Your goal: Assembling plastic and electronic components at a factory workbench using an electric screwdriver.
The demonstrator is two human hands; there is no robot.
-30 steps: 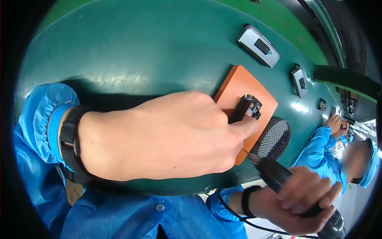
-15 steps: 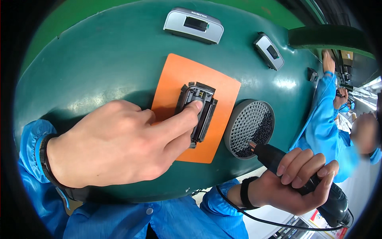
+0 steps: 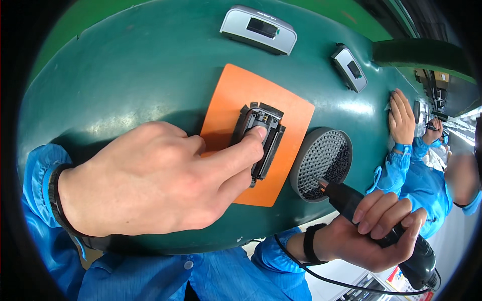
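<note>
My left hand (image 3: 145, 180) is on a black plastic housing (image 3: 271, 143) with small metal contacts. The index finger presses on its upper part, and the other fingers curl at its near side; the thumb is mostly hidden. Beneath the housing lies an orange mat (image 3: 268, 90). My right hand (image 3: 374, 233) is wrapped round a black corded electric screwdriver (image 3: 346, 200). Its tip points left, over the near rim of a round grey dish (image 3: 297, 168). Inside that dish, a perforated plate carries rows of holes, with a heap of small black screws (image 3: 339, 165) on the right side.
Two silver-grey device casings with dark windows stand on the green table (image 3: 150, 65): a larger casing (image 3: 258, 30) at the far side and a smaller casing (image 3: 350, 67) farther right. At the right, a co-worker's hand (image 3: 401, 118) rests by the table edge. A black cord (image 3: 341, 283) trails from the screwdriver.
The mat, housing, dish and casings appear slightly farther right as the view shifts. The co-worker's hand has come nearer, down onto the table edge. Both my hands keep their grips.
</note>
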